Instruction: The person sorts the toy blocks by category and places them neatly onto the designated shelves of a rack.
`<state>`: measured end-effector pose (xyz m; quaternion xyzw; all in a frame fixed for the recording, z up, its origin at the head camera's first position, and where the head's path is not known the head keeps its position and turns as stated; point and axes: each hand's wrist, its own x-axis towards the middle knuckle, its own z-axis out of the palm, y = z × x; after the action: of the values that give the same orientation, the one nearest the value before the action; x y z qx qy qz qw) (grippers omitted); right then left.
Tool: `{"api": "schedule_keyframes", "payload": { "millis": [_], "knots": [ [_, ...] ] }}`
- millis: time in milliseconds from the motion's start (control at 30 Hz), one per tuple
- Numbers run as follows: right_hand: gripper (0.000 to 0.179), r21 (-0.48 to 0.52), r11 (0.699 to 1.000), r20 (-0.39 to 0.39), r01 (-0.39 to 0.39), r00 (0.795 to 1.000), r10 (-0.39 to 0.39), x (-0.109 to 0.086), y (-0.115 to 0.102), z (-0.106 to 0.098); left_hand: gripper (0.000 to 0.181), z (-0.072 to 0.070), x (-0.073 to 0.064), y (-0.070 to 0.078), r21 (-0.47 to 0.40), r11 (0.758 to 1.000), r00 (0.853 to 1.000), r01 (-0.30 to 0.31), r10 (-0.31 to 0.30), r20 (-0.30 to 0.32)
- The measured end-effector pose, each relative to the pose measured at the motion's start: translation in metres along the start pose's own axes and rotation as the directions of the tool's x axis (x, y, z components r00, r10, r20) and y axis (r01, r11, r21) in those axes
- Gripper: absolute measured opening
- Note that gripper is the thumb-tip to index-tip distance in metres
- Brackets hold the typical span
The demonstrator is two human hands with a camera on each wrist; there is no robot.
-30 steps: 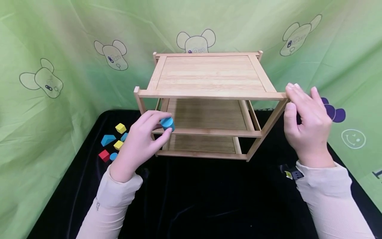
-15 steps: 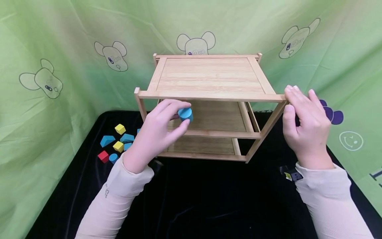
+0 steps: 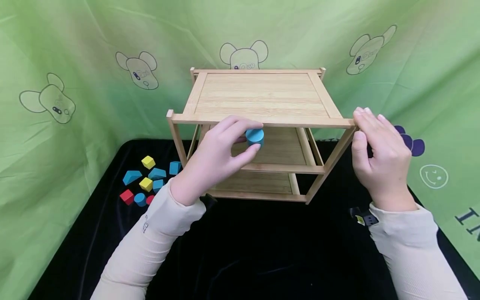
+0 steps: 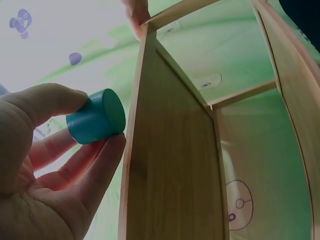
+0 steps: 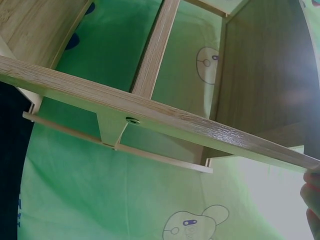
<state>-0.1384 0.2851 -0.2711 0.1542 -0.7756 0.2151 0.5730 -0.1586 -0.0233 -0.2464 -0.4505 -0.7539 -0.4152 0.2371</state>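
Pinched between the thumb and fingers of my left hand is a blue cylinder block. It is held up in front of the wooden shelf rack, overlapping the opening below the top board in the head view. In the left wrist view the cylinder sits close to the edge of a shelf board. My right hand rests at the rack's front right top corner, fingers fairly straight against the post. Only a few of its fingers show in the right wrist view.
Left of the rack, several blocks lie on the black cloth: yellow cubes, a red cube, blue pieces and a blue cylinder. A green curtain with printed figures surrounds the back and sides.
My left hand has moved right and slightly up with the blue cylinder, from the rack's left side toward its middle. More of the loose blocks show. My right hand stays at the corner.
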Motion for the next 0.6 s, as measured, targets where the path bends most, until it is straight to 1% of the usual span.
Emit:
{"api": "schedule_keyframes", "payload": {
  "millis": [133, 267, 500, 600],
  "knots": [
    [0.044, 0.003, 1.0, -0.005, 0.002, 1.0, -0.002, -0.001, 0.005, 0.001, 0.027, 0.003, 0.008, 0.001, -0.037, 0.999, 1.0, -0.009, 0.009, 0.004],
    [0.044, 0.004, 1.0, -0.002, 0.002, 1.0, -0.002, -0.001, 0.007, 0.002, 0.03, 0.005, 0.016, 0.002, -0.061, 0.998, 1.0, -0.003, 0.004, 0.016],
    [0.044, -0.002, 1.0, 0.001, -0.001, 1.0, 0.001, -0.001, 0.005, 0.001, 0.034, 0.013, 0.029, 0.003, -0.121, 0.993, 1.0, -0.002, 0.004, 0.018],
    [0.044, -0.003, 1.0, 0.002, -0.003, 1.0, 0.003, -0.001, 0.004, 0.001, 0.034, 0.016, 0.035, 0.004, -0.152, 0.988, 1.0, 0.011, -0.008, 0.023]
  ]
}}
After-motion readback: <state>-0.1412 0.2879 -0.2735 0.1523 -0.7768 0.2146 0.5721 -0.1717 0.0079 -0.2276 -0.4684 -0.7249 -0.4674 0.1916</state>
